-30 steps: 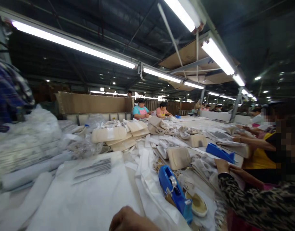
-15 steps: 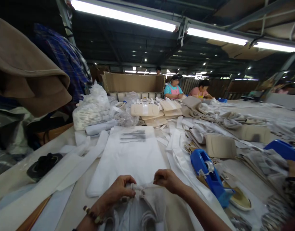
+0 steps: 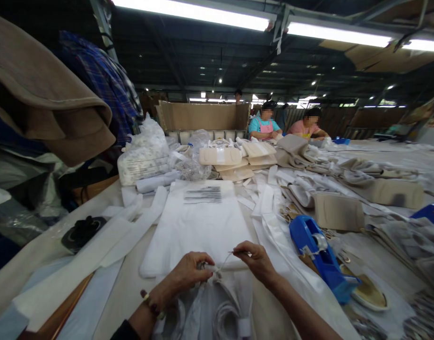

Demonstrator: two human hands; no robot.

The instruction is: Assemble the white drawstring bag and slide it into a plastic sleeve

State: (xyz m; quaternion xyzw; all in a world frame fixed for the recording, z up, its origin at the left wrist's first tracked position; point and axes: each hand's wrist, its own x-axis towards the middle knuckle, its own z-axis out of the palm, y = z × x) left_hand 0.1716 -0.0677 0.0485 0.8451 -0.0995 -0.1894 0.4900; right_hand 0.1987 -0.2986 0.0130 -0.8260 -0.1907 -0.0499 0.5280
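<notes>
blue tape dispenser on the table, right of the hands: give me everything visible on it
The blue tape dispenser looks like glossy plastic, long and wedge-shaped, lying upright on the cluttered table with one end toward the camera. A pale roll sits in its middle on a hub. Its near end rests against a shallow yellowish dish. White strips lie alongside. Neither hand touches it; the right hand is nearest.

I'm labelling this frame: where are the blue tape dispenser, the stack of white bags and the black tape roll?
blue tape dispenser point(image 3: 318, 257), head view, on its blue body.
stack of white bags point(image 3: 202, 226), head view, top sheet's middle.
black tape roll point(image 3: 82, 230), head view, its top.
</notes>
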